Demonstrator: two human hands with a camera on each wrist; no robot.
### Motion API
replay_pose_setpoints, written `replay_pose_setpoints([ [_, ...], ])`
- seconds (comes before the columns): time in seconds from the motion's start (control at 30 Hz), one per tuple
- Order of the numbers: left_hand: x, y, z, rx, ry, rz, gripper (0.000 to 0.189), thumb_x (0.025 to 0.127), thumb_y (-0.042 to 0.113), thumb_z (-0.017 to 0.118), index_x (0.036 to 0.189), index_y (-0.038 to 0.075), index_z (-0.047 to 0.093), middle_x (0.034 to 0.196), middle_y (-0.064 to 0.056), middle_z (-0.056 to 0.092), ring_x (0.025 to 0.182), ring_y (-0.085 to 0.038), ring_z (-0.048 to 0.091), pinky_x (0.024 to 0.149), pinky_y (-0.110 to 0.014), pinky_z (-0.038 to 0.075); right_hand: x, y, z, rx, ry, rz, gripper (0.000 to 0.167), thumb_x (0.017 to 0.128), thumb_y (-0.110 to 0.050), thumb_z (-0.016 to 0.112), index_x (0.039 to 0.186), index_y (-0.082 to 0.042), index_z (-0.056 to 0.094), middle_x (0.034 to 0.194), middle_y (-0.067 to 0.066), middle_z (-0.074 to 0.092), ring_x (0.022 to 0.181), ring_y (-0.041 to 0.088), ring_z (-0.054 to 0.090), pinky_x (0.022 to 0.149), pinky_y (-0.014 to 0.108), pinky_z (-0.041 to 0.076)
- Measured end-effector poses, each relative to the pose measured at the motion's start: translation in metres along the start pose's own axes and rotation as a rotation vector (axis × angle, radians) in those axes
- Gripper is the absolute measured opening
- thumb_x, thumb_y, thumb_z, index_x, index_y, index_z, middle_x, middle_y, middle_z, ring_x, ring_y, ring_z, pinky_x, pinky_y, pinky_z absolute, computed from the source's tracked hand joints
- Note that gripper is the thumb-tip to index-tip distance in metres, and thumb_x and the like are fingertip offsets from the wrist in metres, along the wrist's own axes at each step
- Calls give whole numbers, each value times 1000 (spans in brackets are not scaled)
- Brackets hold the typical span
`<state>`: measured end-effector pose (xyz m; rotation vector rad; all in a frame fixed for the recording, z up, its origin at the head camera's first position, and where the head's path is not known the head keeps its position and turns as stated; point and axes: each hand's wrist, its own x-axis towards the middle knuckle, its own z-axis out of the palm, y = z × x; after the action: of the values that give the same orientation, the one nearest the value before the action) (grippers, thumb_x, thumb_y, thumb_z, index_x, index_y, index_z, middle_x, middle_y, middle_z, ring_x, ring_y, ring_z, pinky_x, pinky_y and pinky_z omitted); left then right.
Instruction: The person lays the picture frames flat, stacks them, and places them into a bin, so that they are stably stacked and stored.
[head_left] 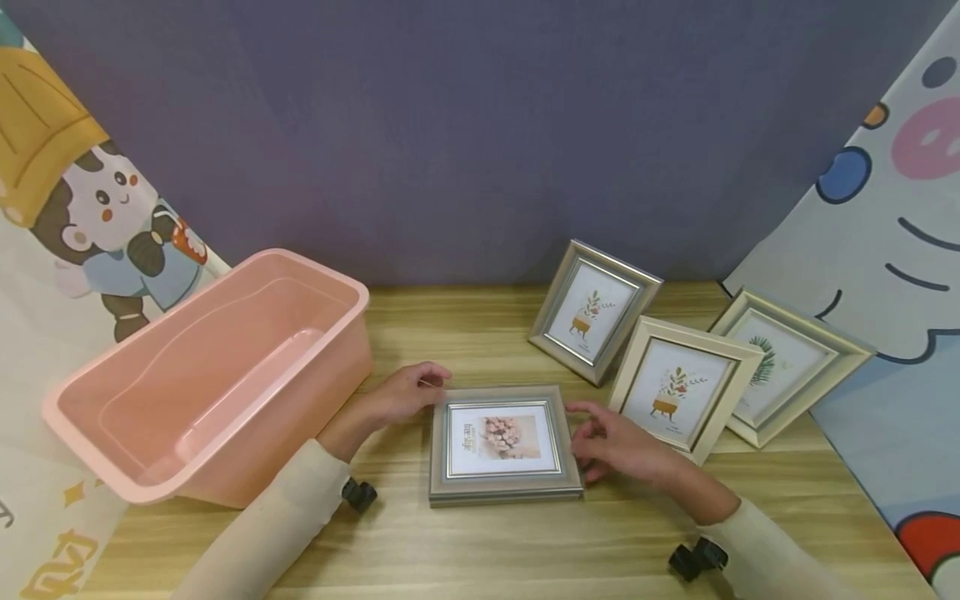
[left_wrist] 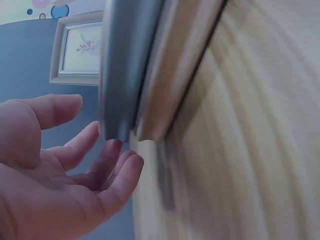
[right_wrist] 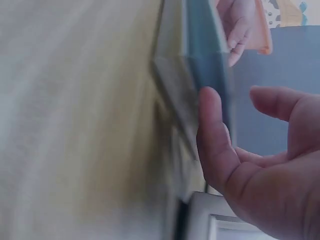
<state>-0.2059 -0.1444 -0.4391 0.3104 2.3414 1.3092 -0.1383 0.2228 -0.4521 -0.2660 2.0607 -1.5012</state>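
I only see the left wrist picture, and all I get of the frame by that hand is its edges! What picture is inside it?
Observer: In the head view, the picture frame by the left hand shows pink flowers.
Operator: Ooh, pretty! And where's the other hand? I can't find it!
Observer: The right hand is at the frame's opposite side, seen in the head view.
Operator: Is there anything really big that I'm missing?
Observer: Yes, the head view has a pink plastic tub on the person's left, beside the left forearm.
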Motion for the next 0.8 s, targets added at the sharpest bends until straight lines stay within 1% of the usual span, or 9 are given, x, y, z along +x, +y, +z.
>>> replay_pose_setpoints([
  [0.13, 2, 9, -1, 30, 31, 33, 42, 102, 17, 58, 141, 2, 56, 141, -22, 56, 125, -34, 56, 102, -45, 52, -6, -11, -10, -59, -5, -44, 70, 100, -15, 63, 156, 3, 26, 112, 22, 56, 93, 30, 65, 77, 44, 63],
  [0.23, 2, 18, -1, 41, 37, 62, 43, 101, 18, 59, 141, 3, 56, 142, -22, 56, 123, -33, 56, 100, -44, 52, -11, -21, -18, -84, -7, -69, 65, 101, -14, 61, 154, 3, 29, 114, 25, 53, 93, 34, 65, 77, 46, 63],
  [0.33, 3, 28, 0, 43, 39, 88, 43, 100, 19, 60, 141, 4, 57, 142, -22, 56, 124, -33, 55, 100, -44, 52, -17, -30, -24, -112, 11, -77, 61, 100, -14, 61, 153, 0, 34, 117, 26, 52, 92, 36, 66, 76, 48, 62],
  [0.43, 3, 38, 2, 43, 35, 124, 42, 100, 19, 60, 140, 4, 58, 143, -23, 56, 124, -33, 56, 101, -46, 52, -23, -40, -29, -165, 48, -93, 57, 100, -15, 62, 152, -5, 39, 122, 27, 54, 92, 35, 67, 75, 48, 62],
  [0.47, 3, 41, 4, 44, 33, 136, 42, 100, 19, 60, 140, 5, 58, 143, -22, 57, 124, -33, 56, 102, -46, 52, -26, -43, -31, -179, 70, -99, 56, 100, -16, 63, 151, -7, 41, 123, 26, 55, 93, 32, 67, 75, 47, 62],
  [0.57, 4, 52, 8, 38, 16, 170, 42, 100, 19, 60, 140, 5, 58, 143, -20, 58, 124, -32, 56, 103, -46, 51, -36, -54, -37, -250, 148, -164, 52, 102, -18, 62, 149, -6, 45, 124, 25, 57, 92, 25, 67, 73, 42, 63],
  [0.7, 6, 65, 13, 46, -21, 202, 42, 102, 20, 60, 141, 7, 58, 144, -16, 58, 126, -30, 56, 106, -47, 50, -50, -67, -46, -317, 291, -260, 44, 103, -15, 61, 144, -4, 50, 120, 21, 59, 89, 16, 66, 70, 35, 62],
  [0.77, 9, 69, 17, 56, -39, 216, 42, 102, 20, 59, 142, 8, 57, 144, -15, 57, 126, -29, 57, 106, -46, 50, -56, -71, -50, -338, 359, -295, 40, 103, -12, 60, 142, -4, 53, 116, 14, 62, 84, 13, 67, 68, 33, 61],
  [0.8, 10, 71, 18, 58, -45, 222, 41, 102, 20, 59, 142, 8, 57, 143, -15, 58, 125, -29, 57, 106, -45, 50, -59, -72, -52, -344, 390, -307, 39, 103, -11, 60, 141, -3, 54, 115, 8, 63, 82, 14, 67, 67, 32, 61],
])
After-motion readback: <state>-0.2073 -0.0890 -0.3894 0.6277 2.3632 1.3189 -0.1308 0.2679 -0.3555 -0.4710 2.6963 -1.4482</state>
